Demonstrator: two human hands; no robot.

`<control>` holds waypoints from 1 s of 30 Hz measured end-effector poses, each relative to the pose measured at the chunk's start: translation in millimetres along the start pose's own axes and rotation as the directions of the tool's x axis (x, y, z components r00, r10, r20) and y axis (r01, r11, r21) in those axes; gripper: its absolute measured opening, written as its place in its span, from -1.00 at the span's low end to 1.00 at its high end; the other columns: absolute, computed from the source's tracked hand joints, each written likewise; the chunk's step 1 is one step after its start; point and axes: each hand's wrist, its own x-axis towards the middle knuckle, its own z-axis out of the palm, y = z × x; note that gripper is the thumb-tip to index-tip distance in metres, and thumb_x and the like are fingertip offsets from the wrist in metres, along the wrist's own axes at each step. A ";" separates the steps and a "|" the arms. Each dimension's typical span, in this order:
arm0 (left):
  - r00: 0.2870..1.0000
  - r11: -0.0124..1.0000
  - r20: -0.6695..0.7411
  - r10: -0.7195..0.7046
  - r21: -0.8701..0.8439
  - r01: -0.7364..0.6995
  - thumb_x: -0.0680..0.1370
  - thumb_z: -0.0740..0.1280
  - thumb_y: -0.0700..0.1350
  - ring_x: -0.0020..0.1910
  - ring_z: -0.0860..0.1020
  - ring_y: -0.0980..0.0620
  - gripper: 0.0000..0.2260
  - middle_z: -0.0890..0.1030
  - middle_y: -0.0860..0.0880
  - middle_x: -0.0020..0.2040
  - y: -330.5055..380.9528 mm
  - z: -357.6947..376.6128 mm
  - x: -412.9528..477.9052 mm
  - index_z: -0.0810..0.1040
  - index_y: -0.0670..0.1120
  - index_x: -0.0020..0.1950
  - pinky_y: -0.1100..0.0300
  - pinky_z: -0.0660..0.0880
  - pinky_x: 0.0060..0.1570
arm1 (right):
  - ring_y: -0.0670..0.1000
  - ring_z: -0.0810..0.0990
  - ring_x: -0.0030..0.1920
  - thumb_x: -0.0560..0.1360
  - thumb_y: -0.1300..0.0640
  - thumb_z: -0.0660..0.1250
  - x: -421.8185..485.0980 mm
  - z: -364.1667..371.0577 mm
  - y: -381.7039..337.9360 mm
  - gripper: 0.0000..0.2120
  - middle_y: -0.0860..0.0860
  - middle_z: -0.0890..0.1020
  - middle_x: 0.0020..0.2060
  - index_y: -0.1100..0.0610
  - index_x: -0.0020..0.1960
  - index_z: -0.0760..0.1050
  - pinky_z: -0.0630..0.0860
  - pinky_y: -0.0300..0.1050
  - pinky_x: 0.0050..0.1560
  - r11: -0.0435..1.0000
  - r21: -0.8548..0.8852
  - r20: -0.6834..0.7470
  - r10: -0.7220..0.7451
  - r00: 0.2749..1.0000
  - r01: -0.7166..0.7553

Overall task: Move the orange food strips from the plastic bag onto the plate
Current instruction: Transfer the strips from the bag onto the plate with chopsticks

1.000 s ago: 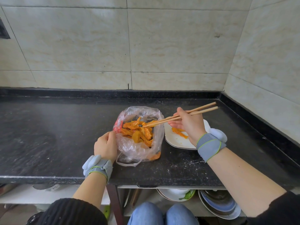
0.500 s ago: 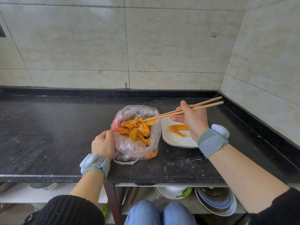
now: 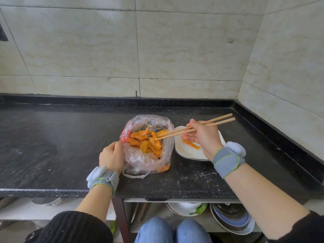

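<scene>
At frame centre, right hand [image 3: 201, 137] grips chopsticks [image 3: 177, 133], tips apart over strips [image 3: 147, 142]; left hand [image 3: 112, 157] pinches bag [image 3: 145, 160]; slippery strips could drop short of the plate [image 3: 184, 153]

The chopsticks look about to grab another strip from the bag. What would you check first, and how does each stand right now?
1. Bag held open by the left hand: ok.
2. Chopsticks gripped in the right hand: ok.
3. Tips down among the orange strips in the bag: ok.
4. A strip already pinched between the tips: cannot tell.
5. Plate right beside the bag, with free space: ok.
6. Bag steady on the counter: ok.
</scene>
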 end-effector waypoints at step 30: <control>1.000 1.000 0.004 0.005 0.017 -0.006 0.39 0.11 0.07 -0.28 0.45 -0.15 -0.64 0.59 -0.17 -0.30 1.3 0.2 -1.5 0.59 -0.13 -0.25 0.11 0.36 -0.31 | 0.00 0.66 -0.47 0.62 0.09 0.21 -12.5 8.1 -45.2 -0.68 0.21 0.63 -0.36 0.25 -0.21 0.51 0.62 -0.21 -0.42 0.942 -0.132 -0.146 -0.326 0.934 0.308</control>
